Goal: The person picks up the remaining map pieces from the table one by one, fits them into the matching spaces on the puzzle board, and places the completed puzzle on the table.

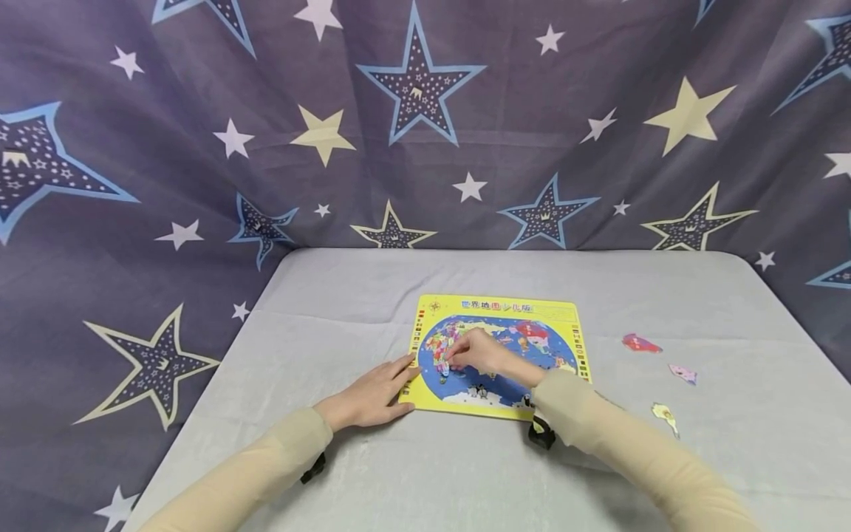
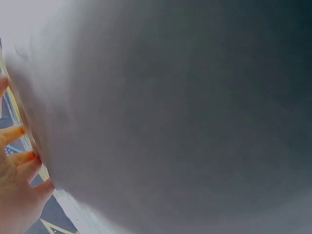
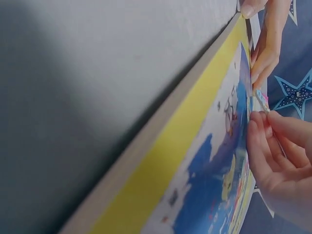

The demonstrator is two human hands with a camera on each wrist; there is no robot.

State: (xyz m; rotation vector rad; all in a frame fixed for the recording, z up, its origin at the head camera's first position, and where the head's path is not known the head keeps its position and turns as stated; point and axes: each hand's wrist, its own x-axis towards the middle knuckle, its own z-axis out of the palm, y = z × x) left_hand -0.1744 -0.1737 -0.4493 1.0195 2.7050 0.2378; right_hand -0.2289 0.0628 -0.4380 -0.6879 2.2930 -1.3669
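Note:
A world map puzzle board (image 1: pixel 452 407) with a yellow border and blue ocean lies on the table. My left hand (image 1: pixel 368 391) rests at the board's left edge, fingers spread and touching the border. Over the left part of the map, my right hand (image 1: pixel 482 351) pinches a thin puzzle piece (image 3: pixel 262 100) between thumb and fingers. That piece appears edge-on in the right wrist view, tilted against the colourful Africa area; its shape is mostly hidden. The left wrist view catches the left fingers (image 2: pixel 29 161) along the board's edge.
To the right of the board lie a red piece (image 1: pixel 641 343), a pink-purple piece (image 1: pixel 683 374) and a pale yellow piece (image 1: pixel 665 415). Grey cloth covers the table (image 1: pixel 346 295). A dark curtain with stars (image 1: pixel 419 170) hangs behind and to the sides.

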